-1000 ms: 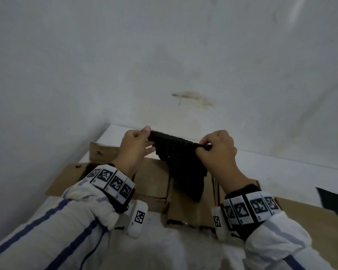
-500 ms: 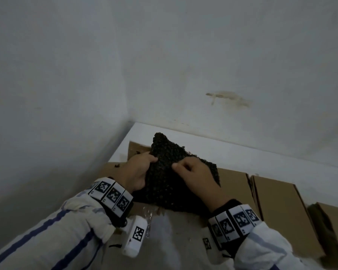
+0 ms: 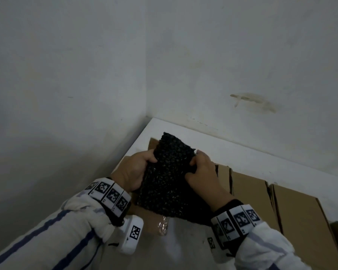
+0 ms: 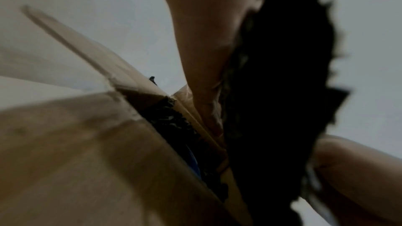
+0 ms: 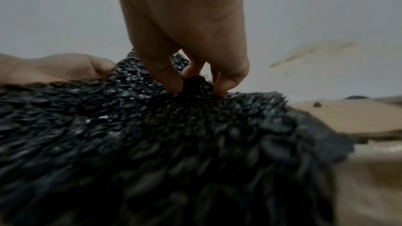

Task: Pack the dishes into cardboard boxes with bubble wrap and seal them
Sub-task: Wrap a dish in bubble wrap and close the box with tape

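A sheet of black bubble wrap [image 3: 168, 172] is held tilted over an open cardboard box [image 3: 139, 213] in the corner of the room. My left hand [image 3: 137, 168] grips its left edge, thumb on top. On the right edge my right hand [image 3: 201, 168] pinches a fold of the bubble wrap [image 5: 195, 85] between thumb and fingers. In the left wrist view the black bubble wrap [image 4: 282, 92] hangs beside the box flaps [image 4: 76, 135], and dark wrap with something blue [image 4: 193, 161] shows inside the box. No dish is visible.
More cardboard boxes [image 3: 250, 197] lie in a row to the right on a white surface [image 3: 242, 154]. Walls close in on the left and behind. A strip of clear tape [image 3: 163, 225] sits on the near box flap.
The bubble wrap, earlier stretched in the air between both hands, has come down over the leftmost box; both hands now grip its side edges. My view has swung left toward the corner.
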Action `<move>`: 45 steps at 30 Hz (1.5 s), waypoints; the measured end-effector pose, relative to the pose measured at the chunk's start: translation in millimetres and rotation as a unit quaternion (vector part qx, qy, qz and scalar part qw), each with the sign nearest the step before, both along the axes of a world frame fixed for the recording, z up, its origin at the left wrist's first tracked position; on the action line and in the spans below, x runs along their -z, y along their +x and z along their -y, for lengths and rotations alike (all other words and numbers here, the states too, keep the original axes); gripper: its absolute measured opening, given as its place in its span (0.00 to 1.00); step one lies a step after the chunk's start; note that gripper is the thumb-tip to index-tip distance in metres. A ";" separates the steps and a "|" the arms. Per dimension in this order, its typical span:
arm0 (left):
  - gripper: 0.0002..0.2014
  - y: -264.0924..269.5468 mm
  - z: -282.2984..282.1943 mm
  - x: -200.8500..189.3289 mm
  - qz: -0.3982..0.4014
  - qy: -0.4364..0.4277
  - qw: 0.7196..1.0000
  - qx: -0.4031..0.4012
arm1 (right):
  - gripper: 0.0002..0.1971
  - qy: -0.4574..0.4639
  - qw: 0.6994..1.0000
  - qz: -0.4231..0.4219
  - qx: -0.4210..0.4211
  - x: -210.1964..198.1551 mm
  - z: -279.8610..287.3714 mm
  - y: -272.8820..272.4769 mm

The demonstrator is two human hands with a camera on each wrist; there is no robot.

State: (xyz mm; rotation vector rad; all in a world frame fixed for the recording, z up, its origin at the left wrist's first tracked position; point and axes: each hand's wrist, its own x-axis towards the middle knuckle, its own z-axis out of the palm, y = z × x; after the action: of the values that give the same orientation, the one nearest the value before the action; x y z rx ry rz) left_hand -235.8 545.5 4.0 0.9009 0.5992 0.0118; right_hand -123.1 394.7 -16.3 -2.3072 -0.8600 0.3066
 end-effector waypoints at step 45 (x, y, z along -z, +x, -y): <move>0.10 -22.5 -17.3 27.6 0.000 0.016 0.995 -0.102 | 0.39 -0.252 0.937 0.043 -0.237 -30.5 16.1 -31.7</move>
State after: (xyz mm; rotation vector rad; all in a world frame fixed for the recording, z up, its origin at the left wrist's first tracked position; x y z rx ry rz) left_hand -258.4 562.8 -23.6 0.8668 0.6902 0.2062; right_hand -154.8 378.7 14.2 -2.5523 -1.5321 0.7078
